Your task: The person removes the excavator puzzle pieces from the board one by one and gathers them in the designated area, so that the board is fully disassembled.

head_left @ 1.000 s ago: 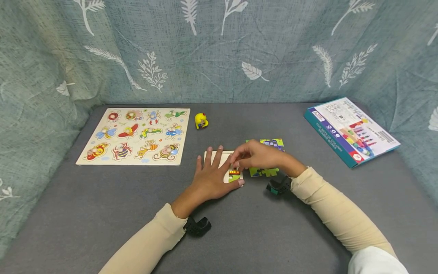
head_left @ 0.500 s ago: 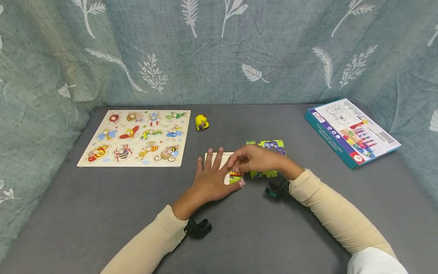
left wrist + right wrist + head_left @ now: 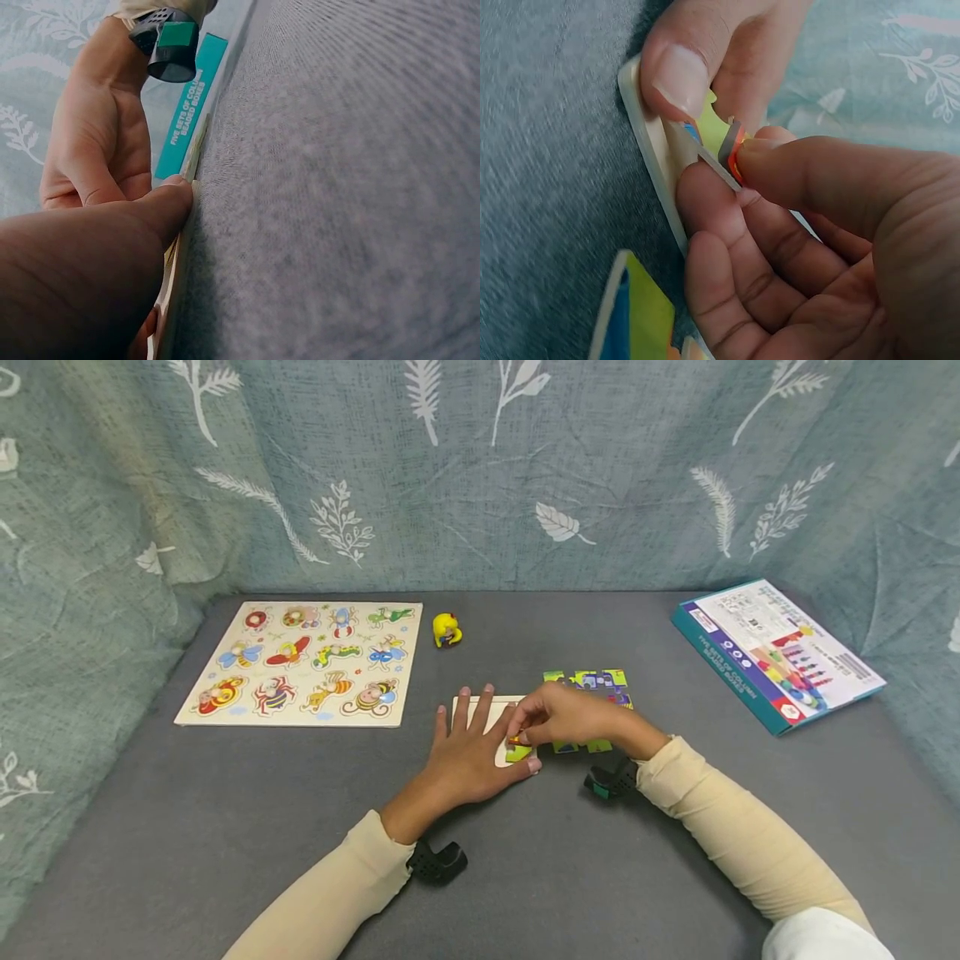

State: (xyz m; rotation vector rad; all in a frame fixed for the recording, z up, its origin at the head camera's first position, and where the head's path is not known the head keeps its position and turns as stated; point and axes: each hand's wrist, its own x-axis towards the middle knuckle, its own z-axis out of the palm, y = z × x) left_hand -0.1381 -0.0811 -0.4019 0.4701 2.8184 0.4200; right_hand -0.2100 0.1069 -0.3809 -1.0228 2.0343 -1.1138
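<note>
My left hand (image 3: 468, 760) lies with fingers spread on a small pale wooden puzzle board (image 3: 492, 713), its thumb at the near right corner. My right hand (image 3: 568, 717) reaches in from the right. Its thumb and fingertips pinch a green jigsaw piece (image 3: 715, 133) with red and grey on it. In the right wrist view the piece tilts up on edge over the board's inner side, close by the left thumb (image 3: 681, 79). The left wrist view shows the left thumb at the board's edge. Part of the board is hidden under the left hand.
Several loose jigsaw pieces (image 3: 600, 680) lie right of the board, partly behind the right hand. A large insect puzzle board (image 3: 411, 647) is at the back left, with a small yellow toy (image 3: 446, 628) beside it. A teal-edged box (image 3: 776, 647) stands back right.
The right fingers shift slightly, and the piece they pinch now shows more tilted, with less of its red band visible. The left hand stays spread on the board.
</note>
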